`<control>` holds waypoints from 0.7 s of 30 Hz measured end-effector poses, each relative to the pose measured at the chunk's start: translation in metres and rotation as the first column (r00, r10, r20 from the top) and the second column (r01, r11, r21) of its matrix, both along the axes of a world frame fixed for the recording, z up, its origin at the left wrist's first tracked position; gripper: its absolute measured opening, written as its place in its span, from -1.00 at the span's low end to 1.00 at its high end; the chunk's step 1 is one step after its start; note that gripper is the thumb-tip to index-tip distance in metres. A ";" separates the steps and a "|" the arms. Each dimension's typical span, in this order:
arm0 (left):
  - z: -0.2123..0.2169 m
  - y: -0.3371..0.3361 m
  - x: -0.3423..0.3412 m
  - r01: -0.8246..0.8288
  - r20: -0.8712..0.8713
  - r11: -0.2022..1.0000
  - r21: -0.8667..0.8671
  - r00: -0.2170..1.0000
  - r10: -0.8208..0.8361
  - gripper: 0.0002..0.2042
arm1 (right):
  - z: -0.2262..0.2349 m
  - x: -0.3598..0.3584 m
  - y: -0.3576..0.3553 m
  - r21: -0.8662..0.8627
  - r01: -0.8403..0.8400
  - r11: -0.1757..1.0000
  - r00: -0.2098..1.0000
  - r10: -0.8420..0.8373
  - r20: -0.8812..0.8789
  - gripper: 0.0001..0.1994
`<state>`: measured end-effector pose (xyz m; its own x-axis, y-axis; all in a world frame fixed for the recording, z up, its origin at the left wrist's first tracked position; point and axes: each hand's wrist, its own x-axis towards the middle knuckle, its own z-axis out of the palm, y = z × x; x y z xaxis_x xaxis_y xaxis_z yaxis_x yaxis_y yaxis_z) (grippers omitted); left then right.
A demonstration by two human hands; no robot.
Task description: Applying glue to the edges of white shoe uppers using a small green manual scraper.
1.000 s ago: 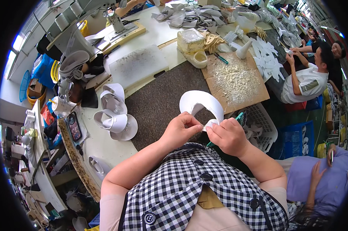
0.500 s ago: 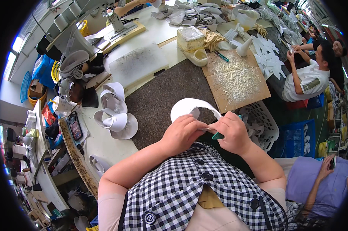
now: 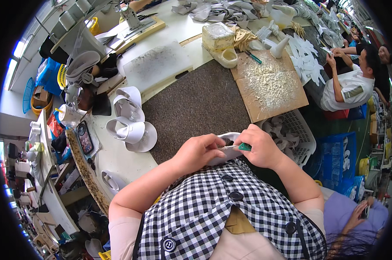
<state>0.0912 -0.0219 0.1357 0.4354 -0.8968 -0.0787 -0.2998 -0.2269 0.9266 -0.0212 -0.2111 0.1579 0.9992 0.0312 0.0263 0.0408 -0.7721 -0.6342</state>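
The white piece (image 3: 229, 151) has come down close to the checked shirt; left hand (image 3: 199, 151) pinches it, right hand (image 3: 262, 147) pinches a green tool (image 3: 244, 147) on it, frame middle

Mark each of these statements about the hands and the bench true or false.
1. Both hands hold the white piece close to the checked shirt. True: left hand and right hand both grip it.
2. The right hand holds a green-handled tool. True.
3. The white piece lies flat on the brown mat. False: it is lifted off the mat, at the body.
4. The white basket sits to the person's left. False: it is on the right, beside the right hand.
5. A wooden board covered in pale scraps lies beyond the mat. True.
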 end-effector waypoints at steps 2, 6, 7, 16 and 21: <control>0.002 0.000 0.006 0.003 -0.181 0.999 0.041 0.984 0.005 -0.86 | -0.007 0.002 0.000 0.002 -0.009 1.000 0.999 0.009 0.043 -0.88; 0.001 0.000 0.017 0.109 -0.034 0.994 0.026 0.994 -0.108 -0.81 | 0.000 0.010 0.011 0.000 -0.010 1.000 0.997 0.010 0.076 -0.84; 0.000 0.000 0.018 0.132 0.001 0.991 0.019 0.991 -0.132 -0.81 | 0.002 0.012 0.014 0.000 -0.017 1.000 0.997 0.017 0.077 -0.84; -0.008 -0.002 0.031 0.308 0.248 0.951 0.032 0.919 -0.306 -0.84 | -0.026 0.015 0.022 0.003 0.005 1.000 0.988 -0.005 0.152 -0.84; -0.009 -0.003 0.034 0.329 0.379 0.941 0.076 0.864 -0.333 -0.87 | -0.040 0.018 0.021 0.008 -0.072 0.997 0.992 0.071 0.100 -0.86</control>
<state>0.1255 -0.0248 0.1266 0.1110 -0.9935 0.0243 -0.6876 -0.0591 0.7237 -0.0030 -0.1898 0.1182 0.9868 0.1012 0.1265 0.1589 -0.7574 -0.6334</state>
